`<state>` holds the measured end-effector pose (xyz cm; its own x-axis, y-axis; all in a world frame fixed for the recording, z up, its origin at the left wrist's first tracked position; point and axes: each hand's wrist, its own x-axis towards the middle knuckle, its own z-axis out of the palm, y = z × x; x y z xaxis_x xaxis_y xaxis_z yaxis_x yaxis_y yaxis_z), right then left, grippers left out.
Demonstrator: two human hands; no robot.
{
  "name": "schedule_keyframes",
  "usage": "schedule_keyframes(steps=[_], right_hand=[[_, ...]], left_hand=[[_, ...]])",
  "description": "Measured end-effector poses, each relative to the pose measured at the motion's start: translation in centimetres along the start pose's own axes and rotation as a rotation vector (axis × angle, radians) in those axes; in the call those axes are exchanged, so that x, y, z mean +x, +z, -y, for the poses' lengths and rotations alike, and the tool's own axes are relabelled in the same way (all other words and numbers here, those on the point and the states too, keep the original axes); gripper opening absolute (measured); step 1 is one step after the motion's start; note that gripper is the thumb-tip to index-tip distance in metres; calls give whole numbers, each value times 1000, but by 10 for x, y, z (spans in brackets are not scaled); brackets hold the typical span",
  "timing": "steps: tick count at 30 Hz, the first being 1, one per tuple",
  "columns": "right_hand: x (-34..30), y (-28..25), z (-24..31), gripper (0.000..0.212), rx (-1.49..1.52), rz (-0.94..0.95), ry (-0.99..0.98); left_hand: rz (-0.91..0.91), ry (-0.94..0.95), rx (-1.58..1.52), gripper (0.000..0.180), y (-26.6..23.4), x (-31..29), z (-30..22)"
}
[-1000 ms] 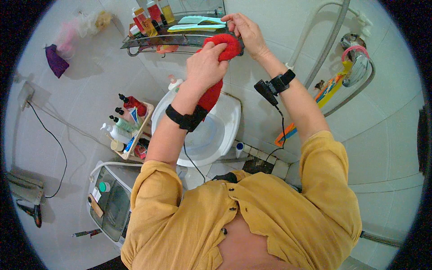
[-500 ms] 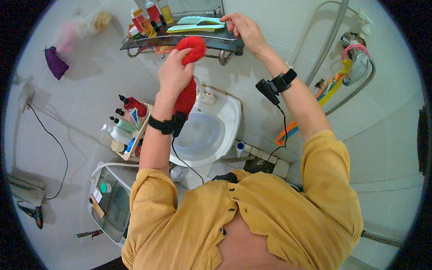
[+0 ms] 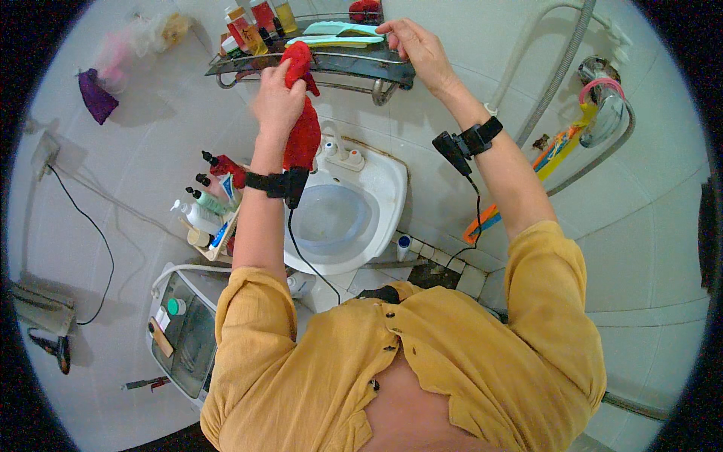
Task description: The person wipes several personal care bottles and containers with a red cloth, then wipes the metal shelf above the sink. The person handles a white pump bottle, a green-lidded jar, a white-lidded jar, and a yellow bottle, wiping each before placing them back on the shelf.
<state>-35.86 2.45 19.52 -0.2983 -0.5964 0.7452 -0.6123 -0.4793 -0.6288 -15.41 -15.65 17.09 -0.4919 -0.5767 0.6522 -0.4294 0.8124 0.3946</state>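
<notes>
My left hand [image 3: 277, 104] is closed around a red cloth [image 3: 303, 135]. The cloth's upper end pokes out above my fingers at the front rail of the dark glass shelf [image 3: 343, 69], and the rest hangs down past my wrist over the sink's back left side. My right hand [image 3: 416, 53] is over the shelf's right end with its fingers partly bent and apart. Its fingertips are at the right end of a long teal piece [image 3: 343, 29], perhaps a comb or brush. A second long teal-and-yellow piece [image 3: 335, 42] lies in front of it. Whether the fingertips touch either is unclear.
Several bottles [image 3: 260, 22] stand on the shelf's left. Below is a white sink [image 3: 392, 192] with a clear basin [image 3: 331, 218] and a tap [image 3: 346, 154]. A rack of pump bottles [image 3: 215, 203] is left of it. A shower hose [image 3: 553, 83] hangs right.
My left hand has moved a little left and farther away, taking the red cloth along the shelf's front. My right hand stays beside the teal pieces. The view has shifted slightly.
</notes>
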Motion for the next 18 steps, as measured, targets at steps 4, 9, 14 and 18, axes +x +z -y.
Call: schedule_keyframes(steps=[4,9,14,18], right_hand=[[0,0,0,41,-48,0,-6],[1,2,1,41,-28,8,5],[-1,3,3,39,-29,8,-13],[0,4,2,38,-52,3,-17]], left_hand=[[83,66,32,48,11,3,1],[170,201,100,46,-1,13,10],[231,211,335,48,-9,19,9],[305,186,217,50,-9,29,11]])
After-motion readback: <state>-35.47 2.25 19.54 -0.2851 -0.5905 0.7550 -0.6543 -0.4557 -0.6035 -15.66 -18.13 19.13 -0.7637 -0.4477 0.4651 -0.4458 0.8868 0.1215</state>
